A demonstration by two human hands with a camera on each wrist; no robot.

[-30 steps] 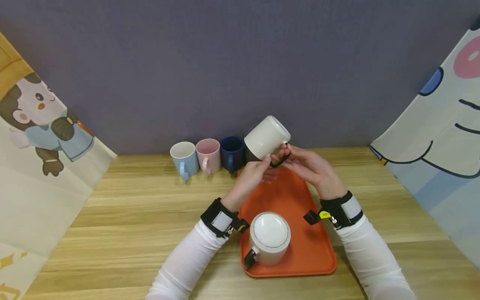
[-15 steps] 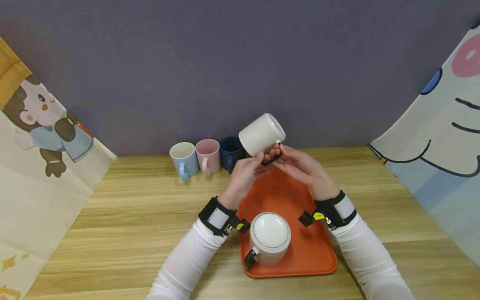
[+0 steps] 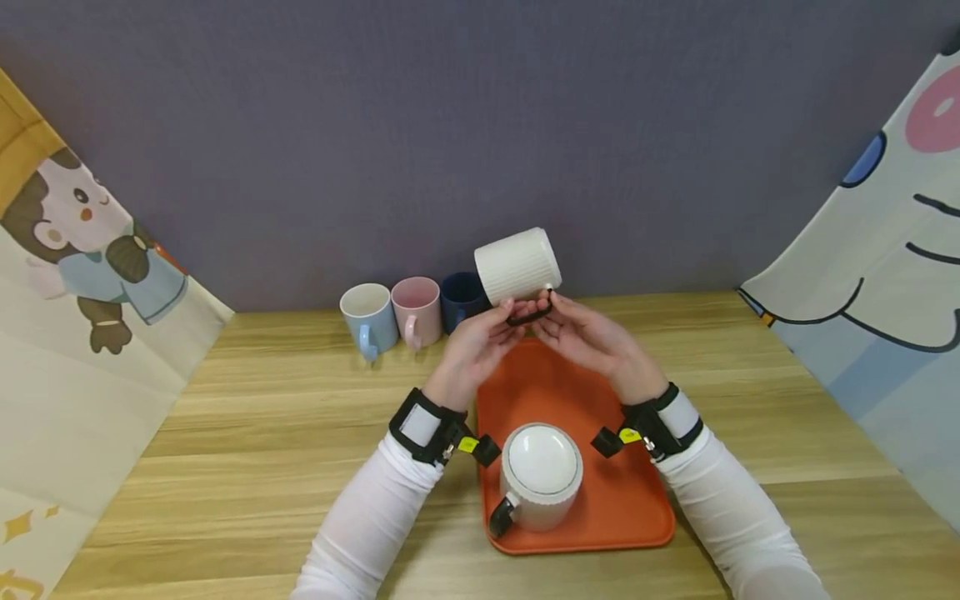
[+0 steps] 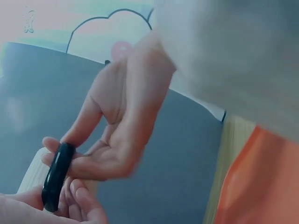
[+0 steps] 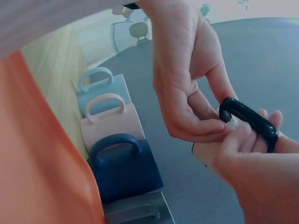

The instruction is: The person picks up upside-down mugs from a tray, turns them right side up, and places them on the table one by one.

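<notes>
As white sleeves reach in from the near edge, we first get an upturned mug, black-handled, on the near part of the orange tray, which lies on the wood-grain counter. Past that we have both hands on one black handle: left hand pinching one end, right hand pinching the other. It belongs to the white mug, ribbed, held up off the counter around the tray's far end, tipped nearly onto its side. Behind, leftward, we see upright light blue mug, pink mug, navy mug in a row, handles toward us, navy partly hidden. Right wrist view adds a dark grey mug just beside navy. Grey backdrop last.
</notes>
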